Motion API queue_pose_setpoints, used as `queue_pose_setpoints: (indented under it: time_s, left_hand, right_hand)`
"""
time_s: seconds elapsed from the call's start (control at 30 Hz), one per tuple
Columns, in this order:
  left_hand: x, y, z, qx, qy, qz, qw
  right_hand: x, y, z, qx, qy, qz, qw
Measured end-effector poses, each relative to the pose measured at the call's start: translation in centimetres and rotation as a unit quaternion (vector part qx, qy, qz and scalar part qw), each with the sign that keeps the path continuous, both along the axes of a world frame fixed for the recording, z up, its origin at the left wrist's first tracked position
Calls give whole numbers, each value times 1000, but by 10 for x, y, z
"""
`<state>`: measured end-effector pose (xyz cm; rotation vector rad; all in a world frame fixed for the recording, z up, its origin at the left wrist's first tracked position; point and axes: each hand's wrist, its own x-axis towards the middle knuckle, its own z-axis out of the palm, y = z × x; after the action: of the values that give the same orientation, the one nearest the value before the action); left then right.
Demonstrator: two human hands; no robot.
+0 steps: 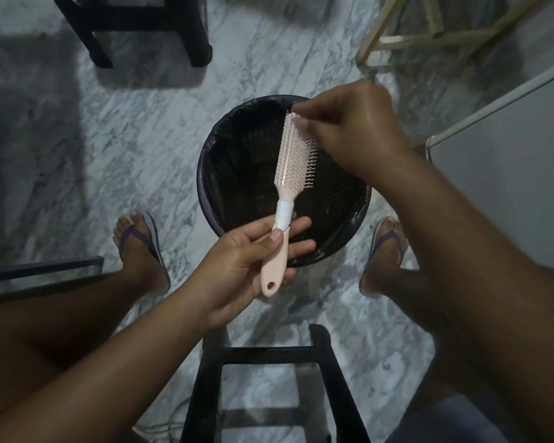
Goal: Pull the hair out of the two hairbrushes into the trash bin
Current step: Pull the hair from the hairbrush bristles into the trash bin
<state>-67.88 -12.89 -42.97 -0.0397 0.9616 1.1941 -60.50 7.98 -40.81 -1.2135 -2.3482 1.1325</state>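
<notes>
Hairbrush [293, 158] is the pink paddle kind, held up right over the trash bin [211, 174], which sits on the marble floor between the person's feet. Its long axis runs from the handle near the body up and away to the head, leaning a bit right, bristles facing right. Left hand [253, 260] has the handle pinched under the thumb with the fingers loosely spread beneath it. Right hand [352, 129] is at the far tip of the head, fingers curled in against the bristles; can't tell if it has any hair pinched, too dark and small. So the right hand is the one on the bristles, and I'd guess any pull goes off to the right and then down into the bin. Only one brush is visible.
</notes>
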Motion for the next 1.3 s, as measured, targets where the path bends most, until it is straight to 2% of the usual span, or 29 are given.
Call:
queue_pose_setpoints:
  time_s: [0.17,0.27,0.33,0.4,0.6,0.77,0.93,1.0,1.07,1.13,1.2,1.3]
  left_hand:
    - [-8,3,-2,-4,12,17,1000]
    - [-9,4,-3,-20,16,36,999]
    - [-8,4,-3,-29,18,47,998]
    - [-6,4,-3,-33,14,56,998]
    - [-5,3,-1,-17,12,48,999]
    - [-4,1,-1,-12,7,51,999]
    - [-5,1,-1,2,0,50,999]
    - [-5,1,0,5,4,50,999]
    - [-5,1,-1,7,8,47,999]
    - [-4,2,-1,6,11,46,999]
    - [-5,2,-1,9,22,42,999]
    - [-4,0,-2,10,37,34,999]
  right_hand:
    - [3,23,8,0,77,-102,992]
    - [3,7,18,-3,-32,14,999]
    - [-1,-18,17,6,-123,117,985]
    - [-7,-34,12,16,-154,163,974]
    - [-8,-31,14,-16,-120,97,988]
    - [-7,-21,13,5,-60,59,996]
    - [0,10,13,-41,75,-73,994]
    - [4,22,12,-24,54,-88,994]
    - [8,19,11,-60,-43,-25,997]
    - [8,3,13,-148,-121,58,980]
    - [4,-8,15,-182,-135,118,967]
    - [4,-4,19,-184,-121,144,965]
